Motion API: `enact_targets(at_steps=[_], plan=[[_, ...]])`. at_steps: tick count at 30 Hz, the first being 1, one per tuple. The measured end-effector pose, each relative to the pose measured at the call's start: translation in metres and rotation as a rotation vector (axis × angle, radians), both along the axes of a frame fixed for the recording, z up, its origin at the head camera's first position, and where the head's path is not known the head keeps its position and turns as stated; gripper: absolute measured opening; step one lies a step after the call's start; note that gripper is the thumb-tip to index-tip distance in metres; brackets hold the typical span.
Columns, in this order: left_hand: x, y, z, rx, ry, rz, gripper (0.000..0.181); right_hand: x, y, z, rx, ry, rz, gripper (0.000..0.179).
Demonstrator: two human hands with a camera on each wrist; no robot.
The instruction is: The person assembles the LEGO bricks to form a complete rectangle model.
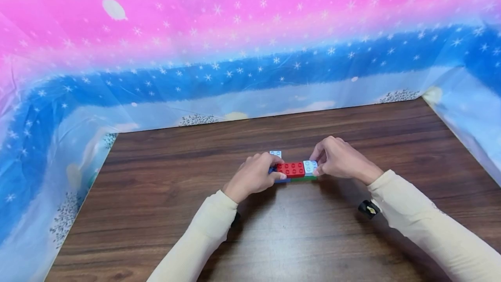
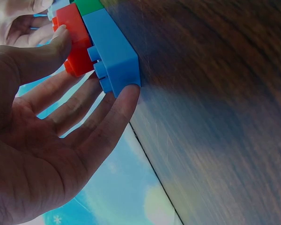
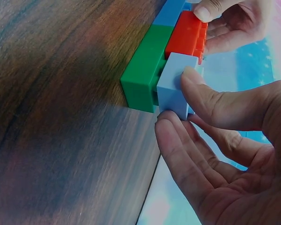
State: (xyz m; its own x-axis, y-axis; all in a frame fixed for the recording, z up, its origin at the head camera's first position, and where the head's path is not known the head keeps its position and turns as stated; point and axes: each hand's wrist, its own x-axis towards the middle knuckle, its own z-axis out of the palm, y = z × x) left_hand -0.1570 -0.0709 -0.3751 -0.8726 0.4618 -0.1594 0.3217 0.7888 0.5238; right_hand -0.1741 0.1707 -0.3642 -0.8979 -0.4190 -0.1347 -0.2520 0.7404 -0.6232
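A row of toy building bricks sits on the table, with a blue brick (image 2: 111, 44) and a green brick (image 3: 145, 65) end to end at the bottom. Across them lies a red brick (image 1: 290, 169). My left hand (image 1: 256, 175) grips the red one between thumb and fingers, a fingertip against the blue brick's end. With thumb and fingertips, my right hand (image 1: 338, 158) pinches a small white brick (image 3: 177, 84) over the green one's outer end, beside the red. Some green studs show in a narrow gap under the white brick.
Another white brick (image 1: 275, 153) shows just behind the left hand. The brown wooden table (image 1: 164, 212) is bordered at the back and sides by a pink and blue patterned cloth (image 1: 250, 64). A black wrist device (image 1: 369, 209) hangs beneath the right sleeve.
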Motion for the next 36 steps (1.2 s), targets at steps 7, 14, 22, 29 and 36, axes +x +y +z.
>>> enact_targets(at_steps=[7,14,22,29,36], plan=[[-0.0005,0.0013,0.0006,-0.011,0.002,-0.002,0.037,0.0008,-0.0003,-0.0001,0.008,0.012,0.001,0.017],[0.0008,0.0002,0.0004,-0.007,0.002,0.001,0.036,0.0011,-0.0019,-0.0025,0.018,0.029,0.001,0.017],[0.0004,0.0007,0.0006,-0.003,0.004,-0.001,0.036,0.0016,-0.0026,-0.0018,0.024,0.028,0.002,0.016],[0.0006,0.0004,-0.0001,0.000,0.003,0.009,0.036,0.0022,-0.0047,-0.0026,0.025,0.034,0.008,0.015],[0.0001,0.0006,-0.0009,0.011,-0.003,0.012,0.035,0.0015,-0.0064,-0.0044,0.046,0.032,-0.001,0.015]])
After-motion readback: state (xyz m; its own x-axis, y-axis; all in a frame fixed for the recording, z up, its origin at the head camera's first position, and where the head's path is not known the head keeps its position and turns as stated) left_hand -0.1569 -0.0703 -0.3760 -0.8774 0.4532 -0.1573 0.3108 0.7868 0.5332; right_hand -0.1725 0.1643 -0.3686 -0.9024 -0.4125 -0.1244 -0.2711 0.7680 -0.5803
